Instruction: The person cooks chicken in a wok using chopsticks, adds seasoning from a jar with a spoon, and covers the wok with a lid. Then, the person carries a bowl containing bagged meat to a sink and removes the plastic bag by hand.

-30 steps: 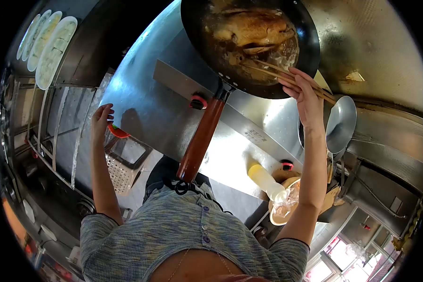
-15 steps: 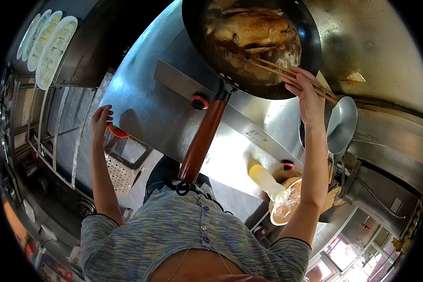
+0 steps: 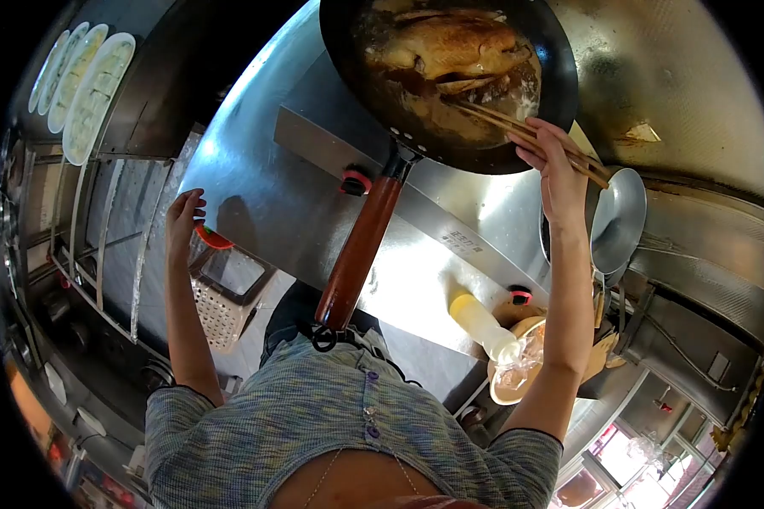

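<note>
My right hand is closed round a pair of long wooden chopsticks. Their tips reach into brown liquid in a black wok, by the lower edge of a browned piece of food that looks like a whole fish. The wok's long wooden handle points toward my body, with no hand on it. My left hand is at the left edge of the steel counter, fingers loosely bent and apart, holding nothing. Close below it is a red-rimmed object.
A metal bowl-shaped pan is beside my right forearm. Below lie a yellow-capped bottle and a tan bowl with clear plastic. Oval plates of food stand at upper left; a perforated basket sits below the counter.
The wok and its handle have shifted slightly left and up in view. The chopstick tips and right hand have moved a little, and the food has changed angle slightly. My left hand stays put.
</note>
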